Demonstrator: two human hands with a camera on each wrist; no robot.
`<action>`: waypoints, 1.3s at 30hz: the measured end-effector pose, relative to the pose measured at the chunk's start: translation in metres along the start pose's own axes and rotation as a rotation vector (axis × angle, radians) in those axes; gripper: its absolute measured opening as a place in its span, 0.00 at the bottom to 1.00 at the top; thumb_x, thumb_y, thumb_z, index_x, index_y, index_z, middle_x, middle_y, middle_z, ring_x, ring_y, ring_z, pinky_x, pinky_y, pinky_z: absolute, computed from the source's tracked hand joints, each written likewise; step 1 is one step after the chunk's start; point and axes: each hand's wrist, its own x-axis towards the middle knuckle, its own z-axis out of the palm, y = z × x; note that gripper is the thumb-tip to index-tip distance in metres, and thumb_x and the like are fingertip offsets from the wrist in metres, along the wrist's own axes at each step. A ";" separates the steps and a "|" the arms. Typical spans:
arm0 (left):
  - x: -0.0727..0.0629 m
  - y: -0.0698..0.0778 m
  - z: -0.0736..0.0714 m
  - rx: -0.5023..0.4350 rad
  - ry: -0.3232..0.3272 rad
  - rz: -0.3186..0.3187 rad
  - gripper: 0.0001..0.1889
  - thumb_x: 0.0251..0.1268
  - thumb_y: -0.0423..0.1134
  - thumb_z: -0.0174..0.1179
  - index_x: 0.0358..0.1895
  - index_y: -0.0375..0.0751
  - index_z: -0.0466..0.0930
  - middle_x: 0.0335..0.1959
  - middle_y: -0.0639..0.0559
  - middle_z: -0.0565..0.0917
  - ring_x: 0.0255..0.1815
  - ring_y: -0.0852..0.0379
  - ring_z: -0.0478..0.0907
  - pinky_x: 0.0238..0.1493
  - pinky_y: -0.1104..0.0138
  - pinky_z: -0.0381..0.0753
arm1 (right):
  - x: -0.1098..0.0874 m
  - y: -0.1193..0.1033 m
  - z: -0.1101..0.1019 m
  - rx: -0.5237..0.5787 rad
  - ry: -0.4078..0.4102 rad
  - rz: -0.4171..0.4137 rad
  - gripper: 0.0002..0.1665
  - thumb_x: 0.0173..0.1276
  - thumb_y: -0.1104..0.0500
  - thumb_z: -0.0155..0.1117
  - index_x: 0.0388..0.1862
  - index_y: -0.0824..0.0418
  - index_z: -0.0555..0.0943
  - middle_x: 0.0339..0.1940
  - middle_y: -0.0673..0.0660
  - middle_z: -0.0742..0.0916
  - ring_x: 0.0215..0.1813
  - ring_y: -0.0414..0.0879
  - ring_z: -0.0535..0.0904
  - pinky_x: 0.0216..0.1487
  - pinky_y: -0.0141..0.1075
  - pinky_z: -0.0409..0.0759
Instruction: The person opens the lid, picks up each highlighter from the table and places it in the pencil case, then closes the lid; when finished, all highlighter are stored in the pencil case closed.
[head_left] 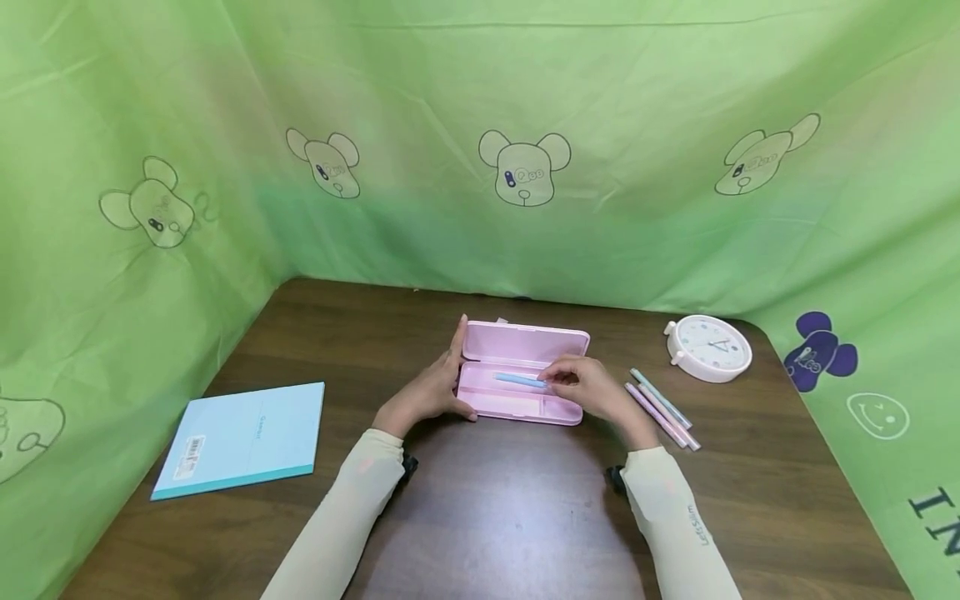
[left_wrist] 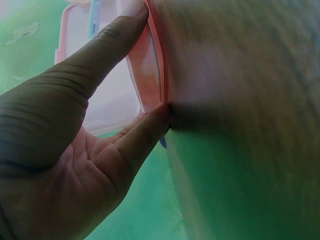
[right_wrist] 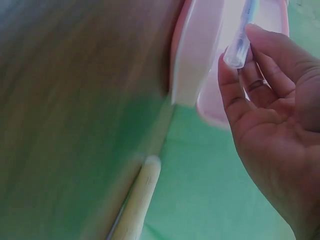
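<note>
A pink pencil case (head_left: 528, 343) lies on the table with its lid raised at the back. My left hand (head_left: 430, 390) holds its left end, the thumb (left_wrist: 107, 45) at the front corner and the fingers spread toward the lid. Above the case's tray, my right hand (head_left: 592, 387) pinches a light blue pen (head_left: 516, 380) by its right end. Up close in the right wrist view, the pinched end of the pen (right_wrist: 239, 50) is clear and sits between thumb and fingertips.
Several pastel pens (head_left: 663, 412) lie side by side right of the case. Behind them is a round white alarm clock (head_left: 708, 348). A light blue notebook (head_left: 243, 437) lies at the left of the brown table (head_left: 517, 517). Green printed cloth (head_left: 420, 100) hangs around the table.
</note>
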 end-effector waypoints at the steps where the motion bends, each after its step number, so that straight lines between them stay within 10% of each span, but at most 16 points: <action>1: 0.000 -0.001 0.001 -0.005 -0.001 0.004 0.92 0.36 0.50 0.94 0.86 0.67 0.12 0.91 0.45 0.37 0.87 0.41 0.54 0.81 0.46 0.62 | 0.002 -0.001 0.002 0.007 -0.005 0.001 0.07 0.69 0.75 0.71 0.44 0.70 0.91 0.41 0.61 0.88 0.43 0.43 0.81 0.46 0.31 0.82; 13: -0.012 0.023 -0.012 -0.003 0.003 -0.001 0.90 0.41 0.46 0.93 0.87 0.60 0.14 0.91 0.37 0.42 0.87 0.37 0.53 0.82 0.43 0.60 | 0.030 -0.012 0.028 0.039 -0.064 -0.070 0.07 0.67 0.77 0.70 0.43 0.74 0.90 0.37 0.63 0.87 0.41 0.43 0.79 0.45 0.33 0.81; 22: -0.002 0.002 -0.003 -0.021 -0.005 -0.001 0.92 0.39 0.48 0.93 0.84 0.73 0.11 0.91 0.41 0.39 0.88 0.40 0.52 0.82 0.44 0.60 | 0.036 -0.013 0.036 -0.005 -0.093 -0.026 0.06 0.67 0.77 0.70 0.41 0.73 0.90 0.37 0.63 0.88 0.41 0.43 0.79 0.45 0.34 0.81; 39: -0.025 0.069 -0.029 -0.047 -0.039 -0.010 0.85 0.49 0.38 0.89 0.87 0.56 0.14 0.89 0.28 0.41 0.86 0.29 0.52 0.82 0.40 0.59 | 0.035 -0.014 0.039 -0.048 -0.142 -0.054 0.09 0.70 0.75 0.70 0.48 0.75 0.90 0.40 0.61 0.90 0.44 0.47 0.82 0.50 0.37 0.83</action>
